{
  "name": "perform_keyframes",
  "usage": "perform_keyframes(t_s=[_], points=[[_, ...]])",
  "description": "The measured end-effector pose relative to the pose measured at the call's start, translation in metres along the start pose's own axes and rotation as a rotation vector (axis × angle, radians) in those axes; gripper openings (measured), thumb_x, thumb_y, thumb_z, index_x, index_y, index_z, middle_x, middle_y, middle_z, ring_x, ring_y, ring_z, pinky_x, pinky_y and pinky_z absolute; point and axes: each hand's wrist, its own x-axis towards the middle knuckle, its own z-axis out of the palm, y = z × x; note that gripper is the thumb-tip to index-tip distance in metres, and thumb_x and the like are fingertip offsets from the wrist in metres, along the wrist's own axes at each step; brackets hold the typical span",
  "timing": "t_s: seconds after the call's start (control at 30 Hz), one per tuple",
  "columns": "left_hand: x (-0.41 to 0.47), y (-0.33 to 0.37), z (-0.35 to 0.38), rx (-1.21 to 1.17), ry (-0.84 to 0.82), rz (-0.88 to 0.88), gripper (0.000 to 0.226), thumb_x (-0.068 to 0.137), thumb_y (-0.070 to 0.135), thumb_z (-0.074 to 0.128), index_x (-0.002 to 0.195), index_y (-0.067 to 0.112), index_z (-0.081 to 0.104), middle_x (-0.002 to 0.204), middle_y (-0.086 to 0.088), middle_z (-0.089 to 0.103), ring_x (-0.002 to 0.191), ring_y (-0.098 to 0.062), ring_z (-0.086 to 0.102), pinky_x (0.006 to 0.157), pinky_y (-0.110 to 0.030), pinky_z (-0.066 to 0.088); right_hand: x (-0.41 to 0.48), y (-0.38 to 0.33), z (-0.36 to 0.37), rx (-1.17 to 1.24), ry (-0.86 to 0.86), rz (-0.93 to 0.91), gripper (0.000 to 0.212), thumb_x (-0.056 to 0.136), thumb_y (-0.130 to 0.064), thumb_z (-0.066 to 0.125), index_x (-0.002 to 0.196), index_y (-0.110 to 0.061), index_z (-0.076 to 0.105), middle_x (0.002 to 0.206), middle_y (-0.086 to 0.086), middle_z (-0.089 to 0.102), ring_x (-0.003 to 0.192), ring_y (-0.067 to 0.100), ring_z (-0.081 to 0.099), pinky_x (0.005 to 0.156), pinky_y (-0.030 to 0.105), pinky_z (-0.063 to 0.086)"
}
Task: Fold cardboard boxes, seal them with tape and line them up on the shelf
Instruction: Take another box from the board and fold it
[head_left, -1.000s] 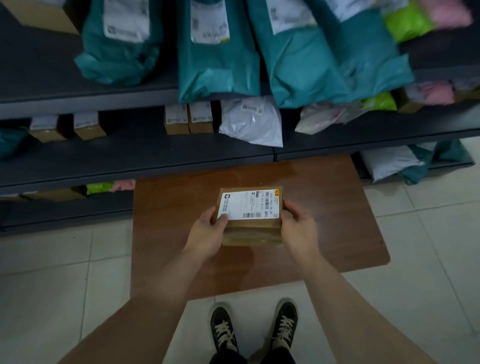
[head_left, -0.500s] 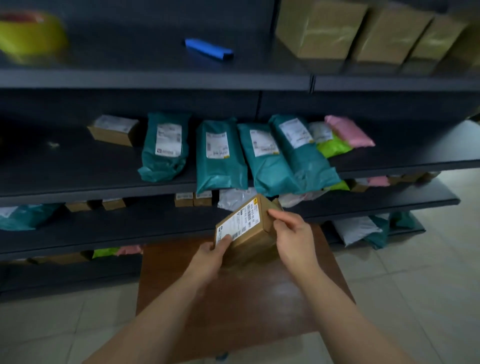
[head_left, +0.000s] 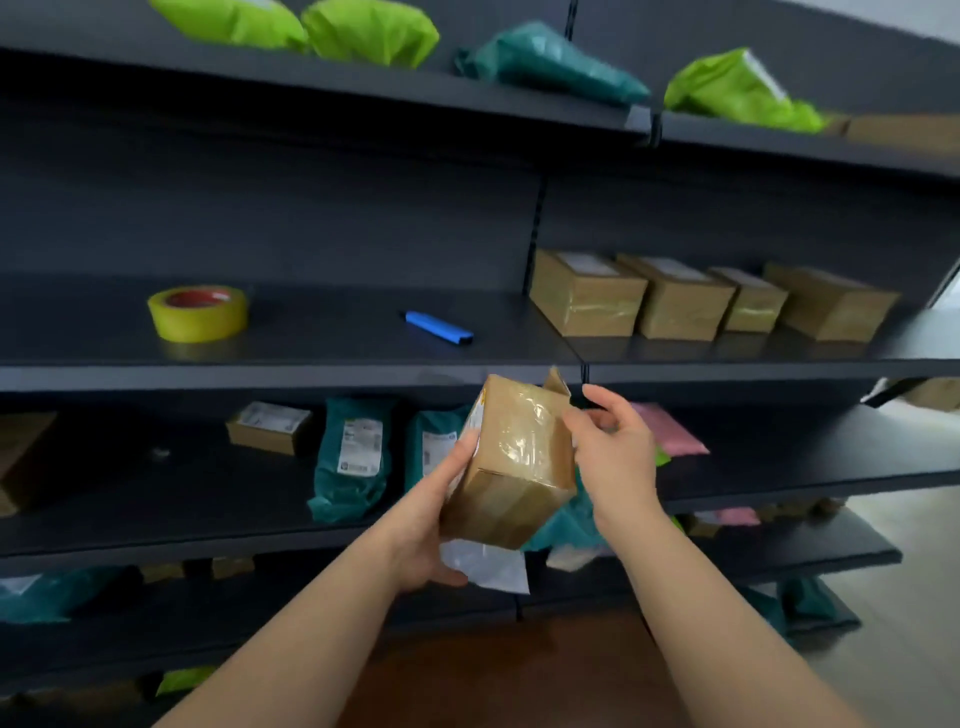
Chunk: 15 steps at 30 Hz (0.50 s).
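A small taped cardboard box is held up in front of the dark shelves, tilted, its labelled face turned left. My left hand grips it from below and at its left side. My right hand touches the box's right edge with thumb and fingers, near a flap that sticks up at the top. Several sealed cardboard boxes stand in a row on the shelf above and to the right. A yellow tape roll and a blue cutter lie on the same shelf level, to the left.
Teal mailer bags and a small labelled box lie on the shelf below. Green and teal bags fill the top shelf. A brown wooden table is low in front of me. Pale floor tiles show at the right.
I have lifted the box off the brown table and turned it on its side. My view rose from the table to the upper shelves with the row of boxes.
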Motion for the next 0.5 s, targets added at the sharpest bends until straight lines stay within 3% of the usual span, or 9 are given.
perform_keyframes(t_s=[0.1,0.2,0.27,0.33,0.43,0.5], points=[[-0.011,0.030,-0.002,0.037,-0.058,0.047,0.087,0.053,0.083,0.063,0.118,0.025,0.061,0.114,-0.003,0.063,0.109,-0.025,0.056,0.104,-0.066,0.030,0.009,-0.027,0.005,0.072,-0.100,0.066,0.017,0.091,-0.021,0.065,0.107,-0.024,0.064,0.093,-0.006,0.068,0.079,0.005,0.063,0.066,0.020,0.050],[-0.012,0.057,-0.003,0.088,-0.060,0.067,0.109,0.046,0.088,0.062,0.133,0.023,0.056,0.135,-0.007,0.057,0.121,-0.028,0.052,0.104,-0.068,0.027,0.022,-0.045,0.007,0.102,-0.187,0.126,0.020,0.090,-0.025,0.066,0.109,-0.019,0.064,0.091,0.000,0.069,0.052,0.001,0.055,0.053,0.018,0.047],[-0.011,0.072,-0.002,0.087,-0.073,0.071,0.116,0.044,0.090,0.063,0.136,0.020,0.052,0.138,-0.008,0.054,0.125,-0.033,0.049,0.104,-0.070,0.025,0.034,-0.053,0.010,0.085,-0.223,0.159,0.026,0.086,-0.030,0.071,0.109,-0.016,0.065,0.091,0.006,0.070,0.052,0.007,0.052,0.062,0.026,0.053],[-0.008,0.085,0.001,0.029,-0.089,0.094,0.112,0.044,0.087,0.067,0.133,0.021,0.054,0.135,-0.009,0.057,0.123,-0.036,0.053,0.105,-0.069,0.029,0.049,-0.061,0.014,0.107,-0.264,0.208,0.036,0.080,-0.036,0.076,0.108,-0.016,0.067,0.093,0.009,0.071,0.061,0.014,0.053,0.071,0.034,0.057],[-0.003,0.102,0.006,-0.120,-0.169,0.190,0.102,0.047,0.079,0.076,0.131,0.023,0.058,0.130,-0.013,0.063,0.120,-0.040,0.056,0.100,-0.067,0.038,0.074,-0.075,0.018,0.180,-0.347,0.275,0.047,0.076,-0.045,0.077,0.108,-0.012,0.068,0.083,0.004,0.067,0.056,0.012,0.053,0.062,0.030,0.052],[0.001,0.117,0.009,-0.193,-0.233,0.293,0.092,0.056,0.070,0.076,0.133,0.023,0.058,0.130,-0.015,0.063,0.121,-0.041,0.056,0.101,-0.064,0.041,0.090,-0.084,0.019,0.178,-0.403,0.337,0.053,0.077,-0.049,0.074,0.114,-0.013,0.064,0.092,0.007,0.063,0.060,0.014,0.055,0.062,0.031,0.053]])
